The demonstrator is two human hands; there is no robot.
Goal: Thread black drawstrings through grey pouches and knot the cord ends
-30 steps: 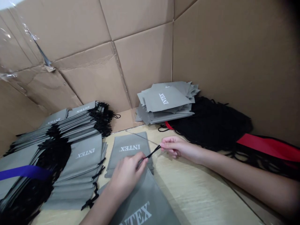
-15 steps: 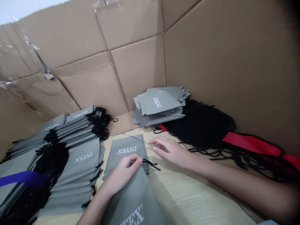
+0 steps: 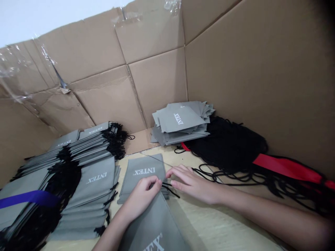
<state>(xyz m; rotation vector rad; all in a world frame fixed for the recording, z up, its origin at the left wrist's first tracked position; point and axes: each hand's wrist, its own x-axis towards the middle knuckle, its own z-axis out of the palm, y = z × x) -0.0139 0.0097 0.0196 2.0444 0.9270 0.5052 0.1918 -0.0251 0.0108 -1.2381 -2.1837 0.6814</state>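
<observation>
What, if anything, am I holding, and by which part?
Left hand pinches a flat grey fabric bag near one corner, where black cord ends stick out; whether the right hand grips those cannot be told.

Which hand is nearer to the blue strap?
Left: the left hand lies to the right of the strap, across a bag stack; the right hand is farther right.

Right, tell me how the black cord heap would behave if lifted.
The black cord heap would probably flop, since its loose strands trail in limp curves. They might snag on one another where they cross below the red strip.
</observation>
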